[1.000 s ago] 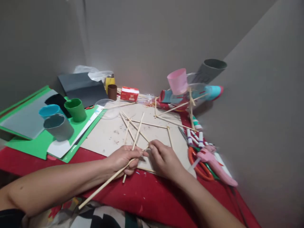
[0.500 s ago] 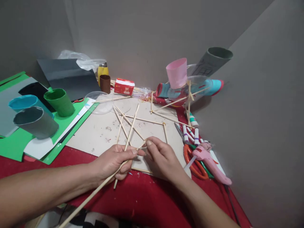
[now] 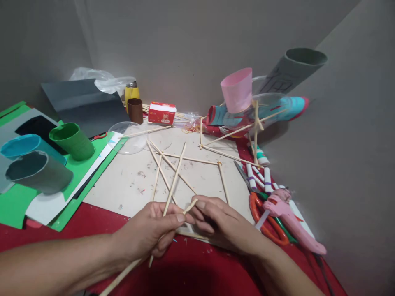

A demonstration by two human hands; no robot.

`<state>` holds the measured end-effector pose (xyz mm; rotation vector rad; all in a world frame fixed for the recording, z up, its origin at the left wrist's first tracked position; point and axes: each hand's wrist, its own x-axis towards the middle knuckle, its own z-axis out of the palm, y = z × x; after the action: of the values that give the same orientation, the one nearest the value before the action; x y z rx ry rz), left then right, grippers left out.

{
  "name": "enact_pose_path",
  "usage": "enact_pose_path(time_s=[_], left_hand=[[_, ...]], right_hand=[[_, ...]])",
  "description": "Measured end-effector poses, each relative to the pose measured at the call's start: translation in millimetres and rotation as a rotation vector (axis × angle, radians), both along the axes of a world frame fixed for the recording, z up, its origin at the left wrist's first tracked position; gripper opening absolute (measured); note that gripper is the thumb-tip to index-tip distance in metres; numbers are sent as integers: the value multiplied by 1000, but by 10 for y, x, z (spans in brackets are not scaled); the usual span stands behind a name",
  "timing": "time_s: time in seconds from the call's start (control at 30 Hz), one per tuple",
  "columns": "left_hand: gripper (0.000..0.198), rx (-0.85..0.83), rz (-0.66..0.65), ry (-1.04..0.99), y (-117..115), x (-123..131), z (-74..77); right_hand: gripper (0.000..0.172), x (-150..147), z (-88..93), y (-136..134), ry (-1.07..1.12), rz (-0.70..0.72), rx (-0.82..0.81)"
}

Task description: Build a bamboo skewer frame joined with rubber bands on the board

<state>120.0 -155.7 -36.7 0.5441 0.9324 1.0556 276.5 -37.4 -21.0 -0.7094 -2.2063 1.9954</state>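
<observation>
Thin wooden sticks (image 3: 175,179) are gripped in my left hand (image 3: 151,230), with several crossing above and below the fist. One long stick (image 3: 121,276) runs from it toward the bottom edge, its short tip showing past the thumb. At that tip my right hand (image 3: 226,220) has its fingers curled and its thumb pressed against the wood. Beyond both hands, a stick frame (image 3: 193,158) with glued corners lies on the pale board (image 3: 123,185). The hands partly cover its near side.
On the right lie a pink glue gun (image 3: 290,220), orange-handled scissors (image 3: 268,220) and markers (image 3: 267,181). A stick structure (image 3: 230,133) stands behind them with a pink cup (image 3: 237,90). Paper cups (image 3: 74,142) rest on green sheets at left. A red box (image 3: 162,113) sits at the back.
Both hands have dropped slightly lower in view, and the short stick tip now shows more clearly between them. The right fingers have curled further in. The view has shifted a little.
</observation>
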Motion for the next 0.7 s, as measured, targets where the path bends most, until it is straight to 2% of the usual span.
enact_pose_path(time_s=[0.17, 0.37, 0.47, 0.63, 0.7], left_hand=[[34, -12, -19, 92, 21, 0, 7], [36, -46, -19, 178, 32, 10, 13], [33, -70, -13, 71, 44, 7, 68], [27, -101, -28, -152, 61, -13, 184], [25, -76, -22, -167, 56, -21, 202]], right_hand=[[34, -33, -16, -26, -15, -90, -75], [29, -42, -25, -97, 40, -200, -12], [29, -31, -33, -125, 66, -223, 75], [28, -14, -69, -122, 65, -274, 374], [29, -6, -63, -97, 92, -253, 373]])
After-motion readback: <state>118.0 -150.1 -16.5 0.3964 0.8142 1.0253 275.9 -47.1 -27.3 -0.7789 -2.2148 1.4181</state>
